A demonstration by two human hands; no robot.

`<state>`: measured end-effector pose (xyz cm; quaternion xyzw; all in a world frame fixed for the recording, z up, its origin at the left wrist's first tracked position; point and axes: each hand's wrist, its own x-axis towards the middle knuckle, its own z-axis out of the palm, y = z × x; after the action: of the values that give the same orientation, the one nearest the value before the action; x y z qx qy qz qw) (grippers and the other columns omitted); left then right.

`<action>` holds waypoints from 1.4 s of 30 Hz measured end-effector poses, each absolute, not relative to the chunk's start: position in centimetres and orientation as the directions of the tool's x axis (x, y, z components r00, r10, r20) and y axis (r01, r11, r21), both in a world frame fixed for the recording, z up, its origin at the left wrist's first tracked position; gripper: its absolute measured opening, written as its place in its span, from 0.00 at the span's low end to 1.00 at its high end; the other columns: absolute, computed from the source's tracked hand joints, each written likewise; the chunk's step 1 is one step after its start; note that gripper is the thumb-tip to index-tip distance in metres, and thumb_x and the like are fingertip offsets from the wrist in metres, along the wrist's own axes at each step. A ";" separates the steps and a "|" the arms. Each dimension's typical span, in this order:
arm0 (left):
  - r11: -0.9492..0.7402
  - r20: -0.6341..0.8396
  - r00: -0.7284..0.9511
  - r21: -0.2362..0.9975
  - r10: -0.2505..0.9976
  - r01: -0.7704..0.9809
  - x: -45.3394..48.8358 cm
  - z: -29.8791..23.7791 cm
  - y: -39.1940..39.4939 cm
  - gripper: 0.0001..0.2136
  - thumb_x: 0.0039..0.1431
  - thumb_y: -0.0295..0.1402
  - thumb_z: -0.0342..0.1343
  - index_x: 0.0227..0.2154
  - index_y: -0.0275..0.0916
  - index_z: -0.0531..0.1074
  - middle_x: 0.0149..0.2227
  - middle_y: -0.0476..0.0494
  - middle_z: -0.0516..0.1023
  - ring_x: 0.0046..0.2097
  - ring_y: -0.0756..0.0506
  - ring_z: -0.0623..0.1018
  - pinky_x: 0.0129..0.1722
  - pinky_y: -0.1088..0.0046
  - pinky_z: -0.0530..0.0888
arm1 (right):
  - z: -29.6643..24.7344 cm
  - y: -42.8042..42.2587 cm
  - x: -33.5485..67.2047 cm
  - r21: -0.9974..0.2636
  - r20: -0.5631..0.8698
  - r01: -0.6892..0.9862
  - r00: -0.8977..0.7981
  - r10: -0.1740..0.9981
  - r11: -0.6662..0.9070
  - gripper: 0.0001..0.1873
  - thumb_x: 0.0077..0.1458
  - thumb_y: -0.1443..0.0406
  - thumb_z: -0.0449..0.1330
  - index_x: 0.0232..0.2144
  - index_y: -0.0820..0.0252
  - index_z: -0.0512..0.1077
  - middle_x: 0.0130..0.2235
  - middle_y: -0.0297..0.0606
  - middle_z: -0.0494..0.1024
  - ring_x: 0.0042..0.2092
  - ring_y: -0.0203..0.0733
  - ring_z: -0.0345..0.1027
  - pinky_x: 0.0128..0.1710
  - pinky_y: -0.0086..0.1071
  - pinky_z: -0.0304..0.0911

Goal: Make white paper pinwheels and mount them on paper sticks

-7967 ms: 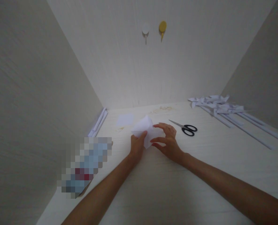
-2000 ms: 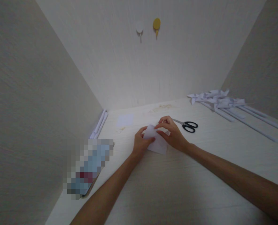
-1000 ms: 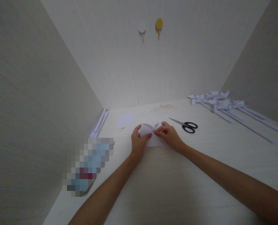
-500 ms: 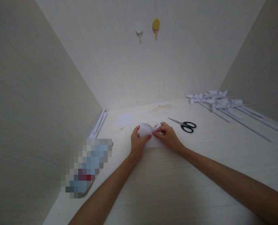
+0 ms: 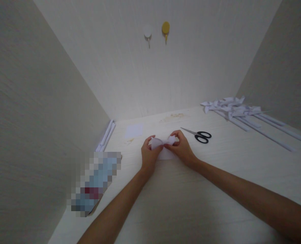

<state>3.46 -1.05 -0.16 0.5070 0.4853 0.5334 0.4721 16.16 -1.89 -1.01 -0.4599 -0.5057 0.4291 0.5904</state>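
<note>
A small white sheet of paper [image 5: 166,155] lies between my hands, with its far corners curled in towards the middle. My left hand [image 5: 149,153] grips its left side, the thumb pressing near the centre. From the other side my right hand [image 5: 181,146] is closed on the right part, its thumb almost meeting the left one at the middle. The fingertips behind the curled paper are partly hidden. Just right of my right hand lie black-handled scissors [image 5: 201,136], blades pointing to the back left.
Paper pinwheels [image 5: 244,111] on rolled sticks lie at the right. A flat white paper piece [image 5: 134,130] rests behind my left hand, near thin tan bits [image 5: 174,117]. Paper rolls [image 5: 106,135] and a pixelated object [image 5: 98,183] line the left wall. Hooks [image 5: 165,28] hang on the back wall.
The right corner of the paper is now bent in further, and my right thumb has come closer to my left thumb. The view has shifted slightly.
</note>
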 end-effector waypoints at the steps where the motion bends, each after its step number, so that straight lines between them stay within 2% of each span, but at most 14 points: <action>1: -0.081 0.081 -0.039 0.997 0.996 -0.009 3.5 -0.1 -1.1 0.25 0.36 0.28 0.59 0.42 0.35 0.63 0.24 0.50 0.72 0.24 0.52 0.70 0.24 0.78 0.66 | -1.0 -1.9 16.1 -0.974 0.206 -0.068 0.132 0.970 0.216 0.22 0.35 0.66 0.61 0.33 0.55 0.54 0.33 0.29 0.62 0.22 0.28 0.62 0.18 0.23 0.57; 5: -0.085 0.085 -0.026 0.996 0.996 0.009 3.5 -0.2 -1.0 0.24 0.36 0.29 0.60 0.42 0.34 0.64 0.26 0.48 0.73 0.25 0.52 0.70 0.24 0.77 0.67 | -1.1 -1.7 16.3 -0.968 0.189 -0.150 0.100 0.977 0.203 0.27 0.34 0.67 0.61 0.35 0.53 0.50 0.35 0.30 0.63 0.26 0.31 0.66 0.22 0.25 0.62; 12: -0.056 0.058 0.059 0.998 0.997 -0.031 3.0 -0.4 -0.5 0.28 0.32 0.28 0.62 0.43 0.35 0.62 0.28 0.47 0.73 0.27 0.50 0.72 0.27 0.76 0.69 | -0.9 -0.9 17.8 -0.976 0.160 -0.162 -0.099 0.982 0.142 0.32 0.33 0.69 0.62 0.38 0.51 0.47 0.35 0.29 0.64 0.24 0.29 0.65 0.20 0.24 0.61; 16: -0.038 0.040 0.137 0.999 0.990 -0.016 2.7 -0.4 -0.2 0.33 0.30 0.26 0.62 0.46 0.36 0.60 0.25 0.51 0.71 0.25 0.51 0.70 0.25 0.77 0.67 | -0.6 -0.4 18.8 -0.990 0.117 -0.097 -0.217 0.969 0.098 0.34 0.33 0.71 0.62 0.40 0.51 0.48 0.32 0.27 0.63 0.20 0.25 0.59 0.16 0.20 0.56; 20: -0.088 0.074 0.155 0.993 0.985 0.084 2.6 -0.1 -0.2 0.33 0.30 0.26 0.62 0.46 0.35 0.62 0.27 0.50 0.71 0.27 0.51 0.70 0.26 0.77 0.66 | -0.3 -0.3 19.3 -0.995 0.089 0.019 -0.309 0.947 0.100 0.33 0.34 0.72 0.61 0.40 0.51 0.48 0.29 0.25 0.62 0.19 0.23 0.56 0.14 0.18 0.51; 24: -0.128 0.108 0.143 0.982 0.984 0.140 2.7 0.1 -0.4 0.32 0.29 0.26 0.62 0.45 0.35 0.63 0.32 0.46 0.71 0.30 0.50 0.70 0.28 0.76 0.67 | -0.1 -0.4 19.4 -0.993 0.091 0.045 -0.338 0.937 0.113 0.33 0.34 0.72 0.61 0.40 0.51 0.48 0.30 0.26 0.64 0.20 0.25 0.57 0.14 0.17 0.50; 29: -0.129 0.112 0.131 0.983 0.985 0.134 2.7 -0.2 -0.4 0.33 0.29 0.26 0.62 0.46 0.35 0.62 0.30 0.46 0.71 0.30 0.49 0.70 0.28 0.75 0.67 | -0.2 -0.5 19.2 -0.993 0.086 0.054 -0.313 0.946 0.108 0.32 0.34 0.72 0.61 0.40 0.52 0.49 0.30 0.27 0.64 0.20 0.25 0.58 0.15 0.19 0.52; 32: -0.115 0.107 0.065 0.985 0.992 0.131 2.7 -0.5 -0.3 0.33 0.30 0.27 0.62 0.46 0.36 0.62 0.30 0.47 0.70 0.28 0.50 0.69 0.27 0.76 0.67 | -0.7 -0.3 18.8 -0.990 0.139 -0.061 -0.245 0.960 0.128 0.32 0.32 0.71 0.63 0.39 0.52 0.51 0.33 0.28 0.63 0.25 0.28 0.62 0.21 0.22 0.58; 35: -0.092 0.096 -0.048 0.994 0.994 0.066 2.7 -0.8 -0.1 0.32 0.31 0.27 0.62 0.45 0.37 0.62 0.29 0.49 0.69 0.27 0.52 0.68 0.26 0.76 0.66 | -1.4 0.0 18.6 -0.944 0.277 -0.208 -0.079 0.958 0.256 0.27 0.33 0.68 0.64 0.36 0.52 0.55 0.37 0.31 0.63 0.36 0.33 0.65 0.34 0.29 0.62; 38: -0.089 0.075 -0.161 0.993 0.984 -0.077 2.6 -0.9 0.3 0.31 0.31 0.27 0.62 0.44 0.36 0.62 0.30 0.48 0.69 0.29 0.51 0.69 0.28 0.76 0.67 | -2.0 0.1 18.7 -0.898 0.383 -0.211 0.060 0.922 0.387 0.17 0.38 0.66 0.61 0.33 0.53 0.61 0.41 0.34 0.64 0.44 0.38 0.61 0.43 0.35 0.57; 40: -0.078 0.037 -0.207 0.978 0.978 -0.195 2.5 -0.8 0.5 0.30 0.31 0.27 0.62 0.44 0.36 0.62 0.30 0.47 0.69 0.29 0.51 0.70 0.29 0.75 0.67 | -2.1 -0.1 18.8 -0.888 0.413 -0.198 0.053 0.909 0.415 0.09 0.39 0.67 0.60 0.28 0.55 0.65 0.43 0.34 0.65 0.46 0.39 0.60 0.45 0.36 0.56; 42: -0.070 0.002 -0.228 0.953 0.974 -0.293 2.4 -0.6 0.7 0.29 0.32 0.27 0.61 0.44 0.36 0.61 0.29 0.47 0.69 0.29 0.51 0.70 0.29 0.75 0.67 | -2.0 -0.5 18.7 -0.904 0.405 -0.178 -0.058 0.913 0.390 0.04 0.38 0.69 0.60 0.21 0.57 0.67 0.41 0.34 0.67 0.44 0.39 0.62 0.43 0.35 0.57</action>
<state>2.36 0.69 -0.60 0.3677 0.4626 0.6324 0.5009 18.65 -0.51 -2.00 -0.3214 -0.5717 0.4494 0.6066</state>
